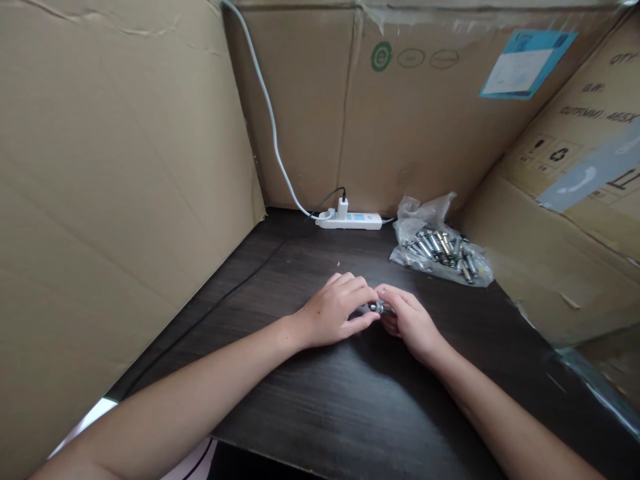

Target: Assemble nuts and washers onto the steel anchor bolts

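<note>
A small metal expansion bolt (379,308) is held between my two hands above the dark table, and much of it is hidden by the fingers. My right hand (413,323) is closed round its right end, thumb and fingers pressed together. At the other end, my left hand (337,312) has its thumb and index fingertip about the bolt's tip, the other fingers curled behind. Further back to the right, a clear plastic bag (425,212) lies spread open with several similar metal bolts (440,247) in it.
Cardboard walls (310,100) enclose the dark wooden table (310,393) on the left, back and right. A white power strip (350,221) with a plugged-in charger (343,209) lies at the back. A black cable (225,297) runs along the table's left side.
</note>
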### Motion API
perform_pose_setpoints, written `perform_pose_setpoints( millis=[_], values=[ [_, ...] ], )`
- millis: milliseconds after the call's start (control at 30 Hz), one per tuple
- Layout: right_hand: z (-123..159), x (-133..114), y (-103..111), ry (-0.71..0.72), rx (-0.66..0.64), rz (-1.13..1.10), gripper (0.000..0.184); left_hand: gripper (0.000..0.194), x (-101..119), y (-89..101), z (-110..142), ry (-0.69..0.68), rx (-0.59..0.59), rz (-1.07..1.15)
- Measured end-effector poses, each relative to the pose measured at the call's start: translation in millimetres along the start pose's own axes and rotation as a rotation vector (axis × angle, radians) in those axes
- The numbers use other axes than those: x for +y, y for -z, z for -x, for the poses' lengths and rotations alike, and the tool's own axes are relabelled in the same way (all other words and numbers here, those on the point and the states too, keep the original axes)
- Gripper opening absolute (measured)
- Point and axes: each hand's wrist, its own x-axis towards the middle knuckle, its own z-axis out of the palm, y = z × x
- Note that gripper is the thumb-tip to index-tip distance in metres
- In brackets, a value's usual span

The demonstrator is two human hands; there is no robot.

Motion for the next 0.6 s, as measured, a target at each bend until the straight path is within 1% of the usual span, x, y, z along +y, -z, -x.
perform_pose_setpoints(
  millis=[133,200,267,333,400,467,600],
  values=[
    [1.2,-0.6,4.3,-0.108,-0.113,-0.061,0.034,0.024,-1.7,6.8,-0.6,-0.114,-0.036,-0.082],
    [1.1,0.5,5.3,-0.131,-0.161,-0.089,0.035,0.023,-3.5,8.7,-1.0,-0.117,-0.05,-0.087],
    [0.5,2.1,5.5,-0.106,-0.18,-0.106,0.033,0.019,-6.0,9.0,-1.2,-0.085,-0.043,-0.054],
    [-0.4,3.8,5.8,-0.046,-0.174,-0.079,0.027,0.015,-8.8,8.4,-1.4,-0.03,-0.016,-0.003],
    [-1.1,5.0,7.0,0.048,-0.138,0.033,0.02,0.012,-11.9,7.9,-1.4,0.031,0.031,0.032],
    [-1.3,5.2,9.3,0.179,-0.082,0.23,0.016,0.01,-14.9,8.0,-1.5,0.085,0.081,0.047],
    [-0.8,3.2,13.8,0.438,0.006,0.66,0.017,0.009,-19.6,8.3,-1.9,0.153,0.155,0.074]
  ],
)
